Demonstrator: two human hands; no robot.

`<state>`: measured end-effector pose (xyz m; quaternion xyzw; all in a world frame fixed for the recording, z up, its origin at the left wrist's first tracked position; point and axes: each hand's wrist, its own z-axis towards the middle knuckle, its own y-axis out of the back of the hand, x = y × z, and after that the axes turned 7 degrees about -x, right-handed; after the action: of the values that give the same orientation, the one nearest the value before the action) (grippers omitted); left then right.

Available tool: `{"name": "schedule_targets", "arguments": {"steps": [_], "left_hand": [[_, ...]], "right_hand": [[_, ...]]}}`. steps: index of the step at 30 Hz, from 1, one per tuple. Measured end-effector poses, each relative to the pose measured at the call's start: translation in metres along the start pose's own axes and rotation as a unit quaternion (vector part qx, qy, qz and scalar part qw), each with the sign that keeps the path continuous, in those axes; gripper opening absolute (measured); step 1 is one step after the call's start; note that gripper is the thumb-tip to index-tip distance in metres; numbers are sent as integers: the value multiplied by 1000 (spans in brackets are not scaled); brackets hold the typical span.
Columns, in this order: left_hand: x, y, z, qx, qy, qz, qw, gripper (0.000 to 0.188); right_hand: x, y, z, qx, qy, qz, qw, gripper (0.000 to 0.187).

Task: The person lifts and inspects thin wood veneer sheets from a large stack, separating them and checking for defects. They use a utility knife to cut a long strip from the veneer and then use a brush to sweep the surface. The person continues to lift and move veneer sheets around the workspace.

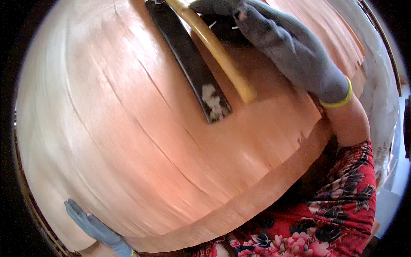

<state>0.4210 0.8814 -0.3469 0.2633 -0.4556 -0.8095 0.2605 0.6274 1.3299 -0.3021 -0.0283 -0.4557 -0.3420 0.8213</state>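
Note:
A large sheet of thin reddish wood veneer (128, 128) fills most of the view, with fine cracks along its grain. My right hand (287, 47), in a grey glove with a yellow cuff, reaches over the sheet's far part and closes on a yellowish stick (222, 55). Beside the stick lies a long flat black strip (188, 60) with white residue at its near end. My left hand (92, 227), in a blue-grey glove, rests with its fingers stretched flat on the sheet's near left edge.
More veneer sheets (334, 34) lie stacked beneath, their edges showing at the right. White plastic sheeting (381, 98) hangs at the far right. My red flowered garment (338, 210) is at the lower right.

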Motion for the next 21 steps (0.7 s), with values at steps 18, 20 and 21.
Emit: {"name": "schedule_targets", "arguments": {"steps": [18,20,21], "left_hand": [[-26,-12,51,-156,-87,68,982,44],[-25,-16,59,-157,-81,39,983,41],[-25,-19,59,-152,-77,19,985,39]], "right_hand": [[30,11,-22,52,119,-488,863,40],[27,17,-16,63,126,-500,854,38],[25,17,-16,65,129,-506,850,37]]}}
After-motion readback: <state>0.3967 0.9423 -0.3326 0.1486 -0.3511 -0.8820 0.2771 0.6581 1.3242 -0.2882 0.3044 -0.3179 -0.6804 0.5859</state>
